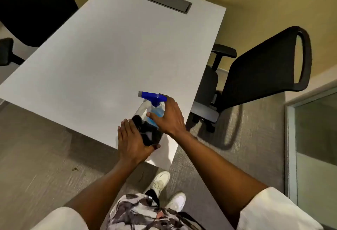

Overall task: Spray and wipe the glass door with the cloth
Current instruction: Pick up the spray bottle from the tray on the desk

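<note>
At the near right corner of the table (109, 47), we see a bottle (156, 110) with a blue spray head standing upright. A black cloth (149, 135) touches it on the near side. Our right hand (171, 118) grasps the bottle, thumb on one side and fingers on the other. Our left hand (131, 142) grasps the cloth, thumb tucked beneath it. The glass door (317, 138) stands well off to the right, past a black chair (264, 65).

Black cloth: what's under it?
White table, near its corner; contact itself is hidden. The left hand grips the black cloth, which hides the base of the spray bottle the right hand holds.
</note>
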Tool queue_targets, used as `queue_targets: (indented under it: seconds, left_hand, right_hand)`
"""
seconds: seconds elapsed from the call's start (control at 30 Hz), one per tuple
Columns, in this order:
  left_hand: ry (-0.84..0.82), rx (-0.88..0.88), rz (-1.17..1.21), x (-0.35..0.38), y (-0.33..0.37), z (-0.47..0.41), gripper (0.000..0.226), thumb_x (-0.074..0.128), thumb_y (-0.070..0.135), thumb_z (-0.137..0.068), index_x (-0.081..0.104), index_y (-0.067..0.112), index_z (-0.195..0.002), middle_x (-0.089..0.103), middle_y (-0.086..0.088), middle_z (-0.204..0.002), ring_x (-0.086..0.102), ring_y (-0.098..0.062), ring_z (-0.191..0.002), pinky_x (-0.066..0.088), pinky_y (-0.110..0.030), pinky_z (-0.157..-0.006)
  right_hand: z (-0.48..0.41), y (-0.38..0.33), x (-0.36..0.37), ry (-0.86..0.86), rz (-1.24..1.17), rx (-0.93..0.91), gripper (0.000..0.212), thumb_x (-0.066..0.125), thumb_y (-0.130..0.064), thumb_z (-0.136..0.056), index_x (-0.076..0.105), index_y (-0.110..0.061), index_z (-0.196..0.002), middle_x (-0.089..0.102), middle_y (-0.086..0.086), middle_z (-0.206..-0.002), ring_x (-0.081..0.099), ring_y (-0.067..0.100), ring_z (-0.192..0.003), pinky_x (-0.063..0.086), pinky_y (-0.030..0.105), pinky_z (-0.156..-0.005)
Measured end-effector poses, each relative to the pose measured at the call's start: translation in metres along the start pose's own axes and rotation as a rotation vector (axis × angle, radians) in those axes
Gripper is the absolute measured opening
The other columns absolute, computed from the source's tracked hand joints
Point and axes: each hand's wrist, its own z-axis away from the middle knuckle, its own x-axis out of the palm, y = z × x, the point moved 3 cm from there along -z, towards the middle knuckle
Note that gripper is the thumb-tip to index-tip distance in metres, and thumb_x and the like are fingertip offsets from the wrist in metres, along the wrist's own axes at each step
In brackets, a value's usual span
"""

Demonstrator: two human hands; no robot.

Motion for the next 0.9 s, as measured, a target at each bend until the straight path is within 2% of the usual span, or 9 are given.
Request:
queue_targets:
  seconds: [0.13,0.33,0.5,0.6,0.7,0.77,0.83,0.9]
  left_hand:
    - [-0.036,0.000,-0.020,-0.006,0.003,0.001,0.161,0.079,0.092,-0.071,-0.002,0.001,-0.177,0.003,-0.025,-0.188,0.002,-0.039,-0.178,0.001,-0.052,-0.144]
    - [-0.061,-0.004,-0.082,-0.007,0.007,0.002,0.159,0.075,0.093,-0.074,-0.004,0.000,-0.176,0.000,-0.027,-0.188,0.001,-0.041,-0.177,0.000,-0.052,-0.143]
    - [-0.068,0.005,-0.117,-0.010,0.010,0.000,0.155,0.073,0.094,-0.076,-0.003,0.003,-0.176,0.002,-0.024,-0.188,0.003,-0.040,-0.178,0.002,-0.054,-0.144]
    - [-0.068,0.006,-0.135,-0.016,0.015,0.003,0.153,0.071,0.094,-0.077,-0.003,0.004,-0.176,0.003,-0.023,-0.189,0.004,-0.040,-0.178,0.003,-0.055,-0.145]
    - [-0.057,0.002,-0.135,-0.019,0.019,0.006,0.151,0.071,0.093,-0.078,-0.001,0.004,-0.176,0.002,-0.023,-0.189,0.004,-0.041,-0.177,0.003,-0.057,-0.144]
    - [-0.043,0.010,-0.145,-0.019,0.022,0.008,0.152,0.071,0.093,-0.079,-0.005,0.004,-0.176,-0.002,-0.024,-0.189,0.000,-0.043,-0.177,0.003,-0.058,-0.144]
    - [-0.018,0.045,-0.121,-0.019,0.030,0.011,0.155,0.071,0.093,-0.078,-0.009,0.003,-0.176,-0.008,-0.025,-0.188,-0.005,-0.043,-0.177,0.003,-0.057,-0.144]
    - [0.002,0.133,0.001,-0.018,0.046,0.018,0.156,0.072,0.093,-0.076,-0.008,0.005,-0.177,-0.009,-0.023,-0.188,-0.004,-0.041,-0.177,0.003,-0.054,-0.144]
  right_hand:
    - [-0.005,0.001,0.002,0.042,0.039,0.068,0.063,0.081,-0.041,-0.097,0.055,-0.011,-0.146,0.065,0.012,-0.142,0.063,0.031,-0.130,0.050,0.036,-0.097]
    - [-0.006,0.000,0.001,0.076,0.069,0.123,0.056,0.077,-0.045,-0.099,0.066,-0.009,-0.140,0.075,0.013,-0.135,0.072,0.033,-0.122,0.055,0.040,-0.097]
    - [0.007,-0.010,-0.013,0.156,0.089,0.066,0.058,0.074,-0.051,-0.101,0.064,-0.010,-0.141,0.076,0.012,-0.132,0.072,0.030,-0.118,0.047,0.031,-0.090]
    - [0.019,-0.015,-0.029,0.218,0.036,0.059,0.058,0.073,-0.051,-0.101,0.064,-0.012,-0.142,0.077,0.009,-0.133,0.074,0.026,-0.118,0.049,0.028,-0.090]
    - [0.034,-0.016,-0.053,0.292,-0.025,0.072,0.057,0.076,-0.052,-0.099,0.066,-0.013,-0.140,0.078,0.008,-0.131,0.075,0.024,-0.114,0.059,0.032,-0.091]
    - [0.046,-0.014,-0.072,0.342,-0.050,0.077,0.054,0.077,-0.050,-0.098,0.069,-0.011,-0.135,0.080,0.009,-0.124,0.076,0.024,-0.107,0.065,0.042,-0.092]
    - [0.060,-0.010,-0.089,0.381,-0.079,0.094,0.053,0.079,-0.048,-0.097,0.071,-0.008,-0.132,0.081,0.010,-0.118,0.075,0.024,-0.101,0.066,0.048,-0.091]
    - [0.077,-0.005,-0.103,0.423,-0.103,0.109,0.052,0.080,-0.047,-0.096,0.072,-0.008,-0.130,0.080,0.011,-0.112,0.075,0.025,-0.097,0.066,0.050,-0.090]
